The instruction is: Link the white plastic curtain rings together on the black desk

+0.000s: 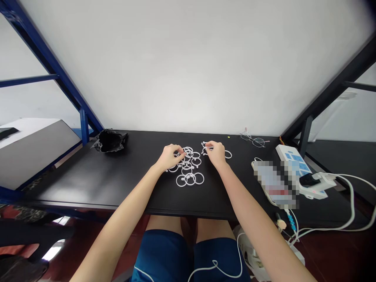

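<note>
On the black desk lies a loose pile of thin white rings (187, 170), several of them bearing small round knobs. My left hand (170, 157) reaches into the pile's left and upper side, thumb and forefinger pinched on a white ring at its top edge. To the right, my right hand (216, 153) is closed at the fingertips on a white ring in a smaller group (204, 149). Another white ring (228, 154) shows just beyond that hand's right side. My fingers partly hide the rings under them.
A crumpled black plastic bag (110, 141) stands open at the back left. Eyeglasses (254, 140) rest by the wall. On the right are a phone (268, 184), a power strip (293, 159) and white cables (352, 203). Blue metal posts (84, 125) frame the desk's left end.
</note>
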`<state>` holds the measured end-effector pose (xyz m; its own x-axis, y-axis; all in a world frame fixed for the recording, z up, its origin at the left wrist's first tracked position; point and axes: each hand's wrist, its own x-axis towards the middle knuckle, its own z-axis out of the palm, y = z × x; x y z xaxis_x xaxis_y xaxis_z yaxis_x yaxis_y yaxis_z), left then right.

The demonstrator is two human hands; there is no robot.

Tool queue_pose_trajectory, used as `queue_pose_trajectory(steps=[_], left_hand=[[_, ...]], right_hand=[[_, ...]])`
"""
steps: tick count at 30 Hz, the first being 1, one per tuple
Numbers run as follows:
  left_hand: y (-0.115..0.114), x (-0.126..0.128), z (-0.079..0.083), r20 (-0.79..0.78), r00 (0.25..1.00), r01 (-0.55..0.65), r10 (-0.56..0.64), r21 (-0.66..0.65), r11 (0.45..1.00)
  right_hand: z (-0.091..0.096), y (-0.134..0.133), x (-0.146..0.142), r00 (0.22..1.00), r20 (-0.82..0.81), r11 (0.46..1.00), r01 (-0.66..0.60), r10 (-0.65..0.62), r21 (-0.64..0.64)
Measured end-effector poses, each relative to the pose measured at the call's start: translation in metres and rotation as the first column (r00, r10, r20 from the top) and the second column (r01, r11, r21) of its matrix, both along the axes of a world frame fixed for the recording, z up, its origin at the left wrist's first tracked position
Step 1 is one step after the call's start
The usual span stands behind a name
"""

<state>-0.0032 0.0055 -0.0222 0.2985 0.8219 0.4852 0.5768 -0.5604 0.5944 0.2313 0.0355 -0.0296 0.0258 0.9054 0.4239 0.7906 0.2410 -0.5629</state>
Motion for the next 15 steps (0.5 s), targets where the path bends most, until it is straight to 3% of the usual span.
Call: queue_pose_trajectory(steps=[7, 15], left_hand=[[0.0001, 0.0006, -0.0004, -0.011, 1.000, -0.006, 0.006, 0.021, 1.000], [0.0020, -0.0002, -0.0035, -0.080, 0.995, -0.054, 0.062, 0.095, 0.994]], right_hand=[[-0.0008, 0.0005, -0.0009, 0.995, 0.098, 1.000, 0.001, 0.000, -0.011], [-0.0066, 0.0061, 0.0034, 0.995, 0.100, 1.000, -0.005, 0.004, 0.014]])
